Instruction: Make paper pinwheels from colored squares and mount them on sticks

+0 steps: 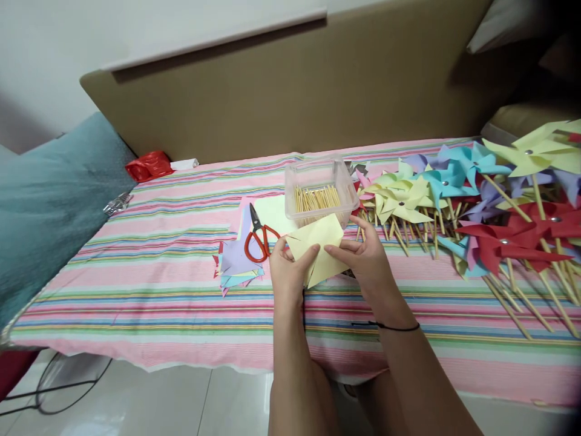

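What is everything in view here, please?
Paper: 1, pale yellow, in both hands
Box: 1, clear, beyond paper
Sticks: many, tan, inside box
Scissors: 1, red-handled, left of box
Loose sheets: several, mixed colours, by scissors
Pinwheels: many, mixed colours, right
Cloth: 1, striped, beneath these
Backrest: 1, brown, behind cloth
Cushions: 2, teal left, greyish upper right
Bundle: 1, red, near teal cushion
Unclear items: 2, white, silvery, left
Wall: 1, white, upper left
Floor: 1, pale, below
Wristband: 1, black, right wrist
Left hand: 1, bare, holding paper
Right hand: 1, bare, holding paper
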Demonstrator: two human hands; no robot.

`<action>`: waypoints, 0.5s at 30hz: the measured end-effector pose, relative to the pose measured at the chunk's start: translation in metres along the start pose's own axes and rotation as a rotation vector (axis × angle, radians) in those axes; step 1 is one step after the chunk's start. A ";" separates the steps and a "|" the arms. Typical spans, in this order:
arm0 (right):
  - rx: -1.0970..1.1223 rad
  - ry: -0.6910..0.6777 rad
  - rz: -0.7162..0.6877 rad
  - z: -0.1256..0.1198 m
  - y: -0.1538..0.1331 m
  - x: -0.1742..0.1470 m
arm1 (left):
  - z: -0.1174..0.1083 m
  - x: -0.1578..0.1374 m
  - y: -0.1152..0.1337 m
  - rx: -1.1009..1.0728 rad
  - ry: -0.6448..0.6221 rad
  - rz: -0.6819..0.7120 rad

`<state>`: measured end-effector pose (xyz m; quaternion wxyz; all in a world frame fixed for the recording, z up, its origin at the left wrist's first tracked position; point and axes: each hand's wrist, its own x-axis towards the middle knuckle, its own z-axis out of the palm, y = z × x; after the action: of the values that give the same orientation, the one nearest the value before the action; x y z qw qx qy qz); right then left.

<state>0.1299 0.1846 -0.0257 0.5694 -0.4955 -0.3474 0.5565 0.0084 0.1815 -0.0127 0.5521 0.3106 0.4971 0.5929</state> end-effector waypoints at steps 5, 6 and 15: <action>-0.014 -0.001 0.024 -0.004 0.000 0.001 | -0.004 0.002 0.002 0.009 0.041 0.003; -0.021 -0.010 0.033 -0.005 -0.001 0.001 | -0.006 0.004 0.002 0.028 0.067 0.011; -0.174 -0.182 0.157 -0.013 -0.003 -0.001 | -0.024 0.013 0.002 0.273 -0.016 0.161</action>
<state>0.1430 0.1821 -0.0264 0.4451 -0.5163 -0.4045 0.6097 -0.0168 0.1882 -0.0201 0.4595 0.4263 0.5421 0.5597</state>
